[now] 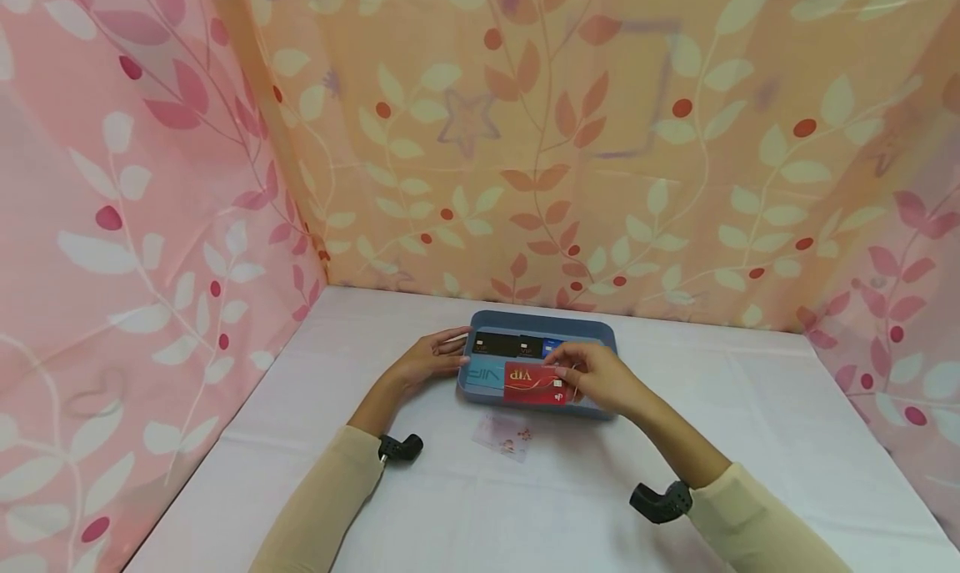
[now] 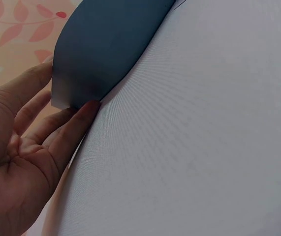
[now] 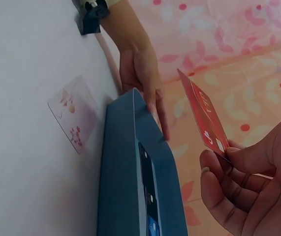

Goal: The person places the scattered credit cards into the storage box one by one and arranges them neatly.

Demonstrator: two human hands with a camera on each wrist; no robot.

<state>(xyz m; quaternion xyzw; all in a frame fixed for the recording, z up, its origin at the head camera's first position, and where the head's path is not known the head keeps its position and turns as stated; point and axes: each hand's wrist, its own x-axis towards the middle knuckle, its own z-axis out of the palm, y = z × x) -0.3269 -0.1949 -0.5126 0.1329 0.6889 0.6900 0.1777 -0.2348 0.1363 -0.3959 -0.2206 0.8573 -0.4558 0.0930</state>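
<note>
A red VIP card (image 1: 531,384) is pinched by its edge between the thumb and fingers of my right hand (image 1: 602,379). The right wrist view has this card raised above the rim of a blue-grey tray (image 3: 118,162). Inside the tray lie black VIP cards (image 1: 497,345), a blue card (image 1: 552,346) partly behind the right fingers, and a light blue VIP card (image 1: 484,374) partly covered by the red one. My left hand (image 1: 426,361) touches the tray's left end with extended fingers, also seen against its outer wall (image 2: 101,44).
A see-through card with a flower print (image 1: 504,436) lies on the white tabletop (image 1: 465,515) in front of the tray. Floral cloth walls (image 1: 465,181) enclose the back and both sides. Black wrist devices (image 1: 660,504) sit on both forearms.
</note>
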